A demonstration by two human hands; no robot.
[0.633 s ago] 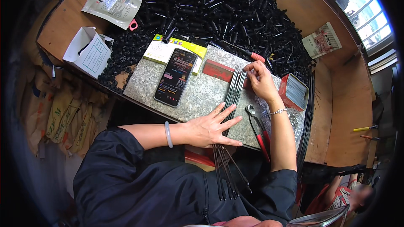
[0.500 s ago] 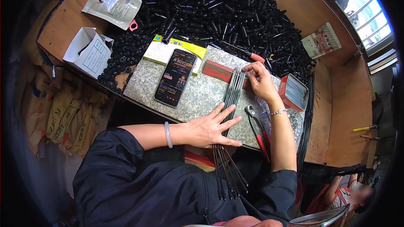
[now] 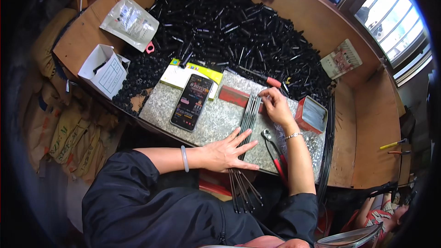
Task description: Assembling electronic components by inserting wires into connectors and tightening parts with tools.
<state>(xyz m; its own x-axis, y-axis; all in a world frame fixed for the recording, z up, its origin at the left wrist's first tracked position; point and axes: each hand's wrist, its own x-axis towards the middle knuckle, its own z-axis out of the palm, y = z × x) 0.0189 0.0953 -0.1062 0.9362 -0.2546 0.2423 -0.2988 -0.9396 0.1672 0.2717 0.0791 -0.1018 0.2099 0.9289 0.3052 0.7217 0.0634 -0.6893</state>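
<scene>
A bundle of thin dark metal rods (image 3: 249,116) lies across a grey speckled stone slab (image 3: 158,110), its upper ends resting over a red, worn bar (image 3: 232,95). My left hand (image 3: 228,153) lies flat on the rods with fingers spread, and their lower ends fan out past the slab's near edge. At the upper ends, my right hand (image 3: 279,108) is closed in a pinch; whatever its fingertips hold is too small to make out. Red-handled pliers (image 3: 274,154) lie right of the rods. Beside my right wrist stands a red tin (image 3: 312,114) filled with thin grey pieces.
A phone (image 3: 192,103) leans on a yellow-and-white box (image 3: 172,74). Black tubular parts (image 3: 229,32) are heaped behind the slab, near a red-handled tool (image 3: 273,82). A white carton (image 3: 104,71) sits left; a pouch (image 3: 341,59) stands right. Another person (image 3: 381,213) is at lower right.
The whole view has shifted, so the bench sits lower and more of its back wall and a glove show. Both hands keep nearly the same pose at the rods.
</scene>
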